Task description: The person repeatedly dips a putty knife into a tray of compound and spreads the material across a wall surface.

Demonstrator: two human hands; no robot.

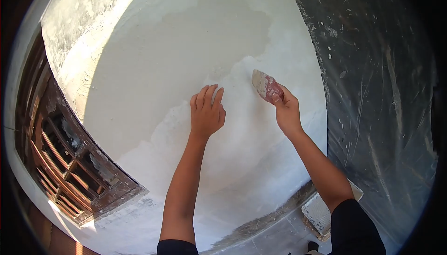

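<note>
My right hand [287, 108] is closed around the red part of a putty knife [264, 84], with the thumb on its near face. Pale, dried filler cakes the blade, and its tip points up and left, close over the wall [251, 120]. My left hand [207, 110] holds nothing. Its fingers are extended and slightly apart, pointing up, with the palm toward the wall. Around both hands the wall is whitish and smooth, while a greyer patch with an uneven border spreads above and to the left.
On the right hangs a dark plastic sheet [372, 78] with white spatters. A smeared tray [321, 215] sits on the floor at the lower right, beneath my right arm. A brown wooden window frame [77, 162] borders the wall at left. Bright sunlight falls at upper left.
</note>
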